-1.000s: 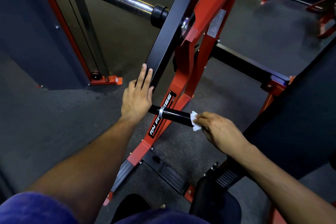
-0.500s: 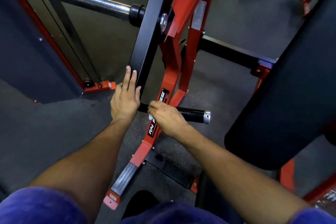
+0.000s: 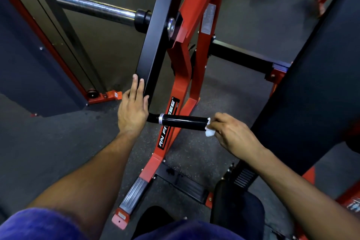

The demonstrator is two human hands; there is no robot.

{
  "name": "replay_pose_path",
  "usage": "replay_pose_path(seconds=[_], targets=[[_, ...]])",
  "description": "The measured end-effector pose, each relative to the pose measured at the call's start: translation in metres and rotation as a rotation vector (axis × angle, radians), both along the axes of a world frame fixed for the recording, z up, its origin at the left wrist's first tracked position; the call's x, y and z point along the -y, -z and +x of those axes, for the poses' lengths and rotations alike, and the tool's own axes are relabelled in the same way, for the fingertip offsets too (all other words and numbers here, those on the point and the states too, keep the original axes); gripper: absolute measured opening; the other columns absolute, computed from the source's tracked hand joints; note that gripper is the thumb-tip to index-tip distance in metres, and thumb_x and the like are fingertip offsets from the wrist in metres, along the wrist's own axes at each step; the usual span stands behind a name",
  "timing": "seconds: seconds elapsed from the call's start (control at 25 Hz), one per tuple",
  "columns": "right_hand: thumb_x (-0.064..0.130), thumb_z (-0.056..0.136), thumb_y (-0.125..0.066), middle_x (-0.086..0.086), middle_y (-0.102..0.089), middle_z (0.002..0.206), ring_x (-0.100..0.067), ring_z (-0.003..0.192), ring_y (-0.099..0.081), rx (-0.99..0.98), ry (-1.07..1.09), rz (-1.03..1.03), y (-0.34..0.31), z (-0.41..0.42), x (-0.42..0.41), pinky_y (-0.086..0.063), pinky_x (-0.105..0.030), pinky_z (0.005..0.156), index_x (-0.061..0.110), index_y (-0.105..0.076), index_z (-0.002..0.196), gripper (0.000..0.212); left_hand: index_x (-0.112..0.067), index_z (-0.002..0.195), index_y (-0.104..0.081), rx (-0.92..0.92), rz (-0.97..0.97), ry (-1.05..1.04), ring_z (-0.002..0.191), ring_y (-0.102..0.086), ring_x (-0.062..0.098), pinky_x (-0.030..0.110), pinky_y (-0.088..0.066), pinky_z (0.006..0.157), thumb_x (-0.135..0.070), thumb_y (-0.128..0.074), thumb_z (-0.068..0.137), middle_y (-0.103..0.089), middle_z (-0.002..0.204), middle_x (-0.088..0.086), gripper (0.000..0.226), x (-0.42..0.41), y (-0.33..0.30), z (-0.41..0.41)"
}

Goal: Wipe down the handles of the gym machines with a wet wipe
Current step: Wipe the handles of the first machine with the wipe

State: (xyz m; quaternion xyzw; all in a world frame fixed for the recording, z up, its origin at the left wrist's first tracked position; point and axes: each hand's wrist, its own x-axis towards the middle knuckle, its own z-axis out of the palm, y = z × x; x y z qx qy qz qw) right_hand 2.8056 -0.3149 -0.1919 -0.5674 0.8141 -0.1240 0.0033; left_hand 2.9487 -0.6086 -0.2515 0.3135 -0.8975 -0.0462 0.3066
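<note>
Left hand lies flat with straight fingers against the black lever arm, gripping nothing. Black handle runs horizontally rightward from that arm, crossing the red frame. Right hand pinches a crumpled white wet wipe against the handle's right end.

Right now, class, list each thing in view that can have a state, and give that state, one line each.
Left hand: open, flat against the black lever arm.
Right hand: pinching the wet wipe.
Wet wipe: crumpled, pressed on the handle's free end.
Handle: horizontal, bare, glossy.
Chrome weight bar: unloaded.
</note>
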Motion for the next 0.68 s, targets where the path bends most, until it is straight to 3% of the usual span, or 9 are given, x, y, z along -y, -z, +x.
replay_pose_path(seconds=[0.12,0.24,0.32,0.4,0.48,0.56,0.68], targets=[[0.012,0.091,-0.065,0.007,-0.065,0.1,-0.016,0.089,-0.063,0.157,0.131,-0.032,-0.01,-0.006,0.01,-0.054,-0.035,0.07,0.023,-0.073,0.101,0.017,-0.011,0.158,-0.031,0.003,-0.016,0.041,0.126,-0.046,0.035,0.048,-0.055,0.092,-0.025,-0.049,0.106,-0.019,0.17,0.004,0.057,0.004,0.002,-0.001],[0.021,0.092,-0.065,0.009,-0.074,0.081,-0.008,0.078,-0.067,0.435,0.344,0.043,-0.022,-0.031,0.032,-0.055,-0.031,0.071,0.028,-0.077,0.091,0.013,-0.012,0.158,-0.032,-0.012,0.011,0.042,0.126,-0.045,0.035,0.049,-0.056,0.09,-0.024,-0.051,0.105,-0.019,0.17,0.003,0.057,0.003,0.001,-0.001],[0.022,0.091,-0.069,0.008,-0.073,0.074,-0.006,0.073,-0.065,0.565,0.365,0.159,-0.021,-0.056,0.046,-0.053,-0.028,0.069,0.024,-0.079,0.089,0.011,-0.012,0.158,-0.033,-0.016,0.021,0.041,0.125,-0.046,0.035,0.05,-0.057,0.085,-0.024,-0.051,0.105,-0.019,0.17,0.001,0.057,0.002,0.001,0.0],[0.015,0.094,-0.067,0.002,-0.07,0.07,-0.007,0.062,-0.058,0.805,0.361,0.247,-0.01,-0.072,0.056,-0.048,-0.022,0.058,0.018,-0.081,0.092,0.014,-0.013,0.157,-0.034,-0.013,0.021,0.041,0.124,-0.046,0.034,0.05,-0.058,0.08,-0.025,-0.052,0.105,-0.019,0.17,0.0,0.056,0.003,0.0,0.0],[0.009,0.099,-0.06,-0.014,-0.071,0.081,-0.012,0.06,-0.062,1.183,0.377,0.264,0.009,-0.075,0.056,-0.049,-0.019,0.052,0.006,-0.077,0.104,0.019,-0.014,0.157,-0.034,-0.01,0.025,0.032,0.122,-0.047,0.034,0.05,-0.058,0.077,-0.026,-0.052,0.105,-0.02,0.17,-0.001,0.056,0.003,0.0,0.0],[0.007,0.104,-0.051,-0.029,-0.072,0.099,-0.023,0.072,-0.074,1.526,0.383,0.216,0.024,-0.076,0.05,-0.06,-0.026,0.058,-0.007,-0.068,0.117,0.026,-0.014,0.157,-0.034,-0.008,0.025,0.028,0.122,-0.047,0.034,0.05,-0.058,0.076,-0.026,-0.052,0.105,-0.019,0.17,-0.002,0.057,0.002,0.0,0.0],[0.005,0.102,-0.049,-0.035,-0.068,0.111,-0.034,0.088,-0.076,1.704,0.347,0.175,0.03,-0.086,0.038,-0.064,-0.034,0.069,-0.005,-0.066,0.12,0.026,-0.015,0.158,-0.034,-0.015,0.033,0.02,0.124,-0.046,0.033,0.051,-0.057,0.079,-0.026,-0.052,0.105,-0.019,0.17,-0.003,0.056,0.003,-0.001,0.0]])
